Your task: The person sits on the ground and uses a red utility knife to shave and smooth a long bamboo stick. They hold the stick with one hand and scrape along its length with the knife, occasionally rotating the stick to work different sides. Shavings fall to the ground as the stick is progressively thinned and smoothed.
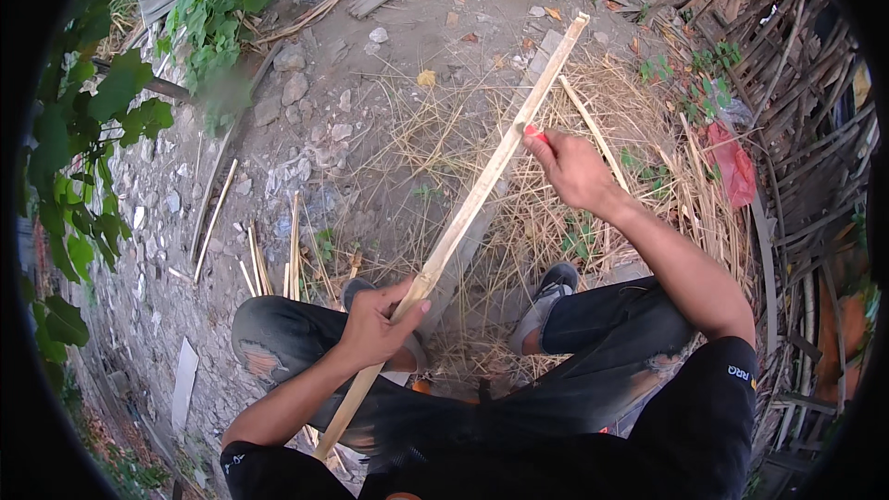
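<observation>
A long split bamboo strip (474,199) slants across my lap, from the lower left up to the far right. My left hand (378,322) is wrapped round its lower part, just above my left knee. Higher up, my right hand (579,169) is closed at the strip's right edge. Between its thumb and fingers shows a small red tool (532,132), perhaps a handle; the rest of it is hidden by the fingers and the strip. Thin shavings (593,222) lie piled on the ground beneath and right of my right hand.
A grey plank (451,268) lies on the ground between my feet. Bamboo strips (294,245) stand by my left knee. Stacked sticks (815,157) and a red plastic bag (732,165) are on the right. Leafy plants (213,14) and stones (294,89) lie to the left.
</observation>
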